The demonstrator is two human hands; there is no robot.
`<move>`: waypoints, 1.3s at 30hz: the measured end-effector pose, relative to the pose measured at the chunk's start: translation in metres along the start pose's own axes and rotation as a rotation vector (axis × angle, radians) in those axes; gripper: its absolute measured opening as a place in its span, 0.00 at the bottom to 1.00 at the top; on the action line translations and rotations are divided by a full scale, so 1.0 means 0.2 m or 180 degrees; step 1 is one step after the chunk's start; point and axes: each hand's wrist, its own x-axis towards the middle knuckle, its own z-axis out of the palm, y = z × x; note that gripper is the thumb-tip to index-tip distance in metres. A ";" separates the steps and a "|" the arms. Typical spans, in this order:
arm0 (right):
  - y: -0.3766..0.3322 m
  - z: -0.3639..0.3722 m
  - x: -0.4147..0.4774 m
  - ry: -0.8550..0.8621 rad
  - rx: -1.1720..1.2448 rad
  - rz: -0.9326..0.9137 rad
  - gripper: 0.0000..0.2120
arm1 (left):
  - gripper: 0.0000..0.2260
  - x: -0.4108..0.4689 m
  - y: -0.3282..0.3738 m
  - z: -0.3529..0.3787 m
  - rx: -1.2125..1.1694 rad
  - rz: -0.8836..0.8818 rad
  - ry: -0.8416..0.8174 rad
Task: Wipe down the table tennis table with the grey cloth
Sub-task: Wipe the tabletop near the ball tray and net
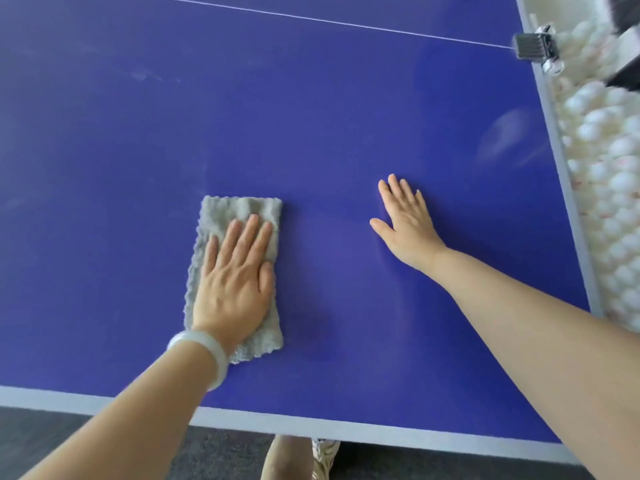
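Grey cloth [239, 214]: folded to a long rectangle, lying flat on the blue counter [311, 116] at about 8 o'clock from the centre of my view, long side running 12 to 6. Its near end sits a short way in from the counter's pale grey edge band [311, 424].

Left hand [235, 275]: palm down on the cloth, fingers straight and close together, pointing to 12 o'clock, pressing flat, not gripping. The far end of the cloth shows beyond the fingertips, with a strip along its 9 o'clock side and a corner at 6 o'clock. White bangle [204, 355] on that wrist.

Right hand [405, 223]: at 3 o'clock from centre, well apart from the cloth, palm down on bare counter, fingers extended and slightly spread, pointing toward 11 o'clock. Holds nothing.

Surface notes: faint pale smears [138, 76] at 10 o'clock; thin white line [311, 20] crossing at 12 o'clock.

Surroundings: net clamp [535, 46] on the counter's side edge at 2 o'clock. Mass of white balls [606, 168] just beyond that edge, 2 to 4 o'clock. Dark carpet floor [52, 438] below the near edge; one shoe [325, 455] visible at 6 o'clock.
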 end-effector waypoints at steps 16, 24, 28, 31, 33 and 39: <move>-0.03 -0.04 0.04 -0.0420 -0.0302 0.0226 0.32 | 0.29 -0.33 1.16 0.28 -0.0198 0.0742 -0.0389; 0.00 -0.01 0.03 -0.0332 -0.0199 0.0157 0.32 | 0.27 -0.25 0.55 0.16 -0.0074 0.1134 -0.0237; -0.01 0.04 0.00 -0.0105 -0.0711 0.0212 0.33 | 0.27 -0.27 0.05 0.02 0.0078 0.0293 -0.0146; -0.11 0.08 -0.07 0.0237 -0.0857 0.0583 0.33 | 0.28 -0.27 0.03 0.00 0.0031 0.0002 -0.0156; -0.25 0.14 -0.17 0.0528 -0.0689 0.0594 0.34 | 0.28 -0.26 0.04 0.00 0.0024 0.0027 -0.0178; -0.85 0.42 -0.34 0.0593 0.0149 0.0306 0.29 | 0.27 -0.26 0.03 -0.01 0.0076 0.0010 -0.0329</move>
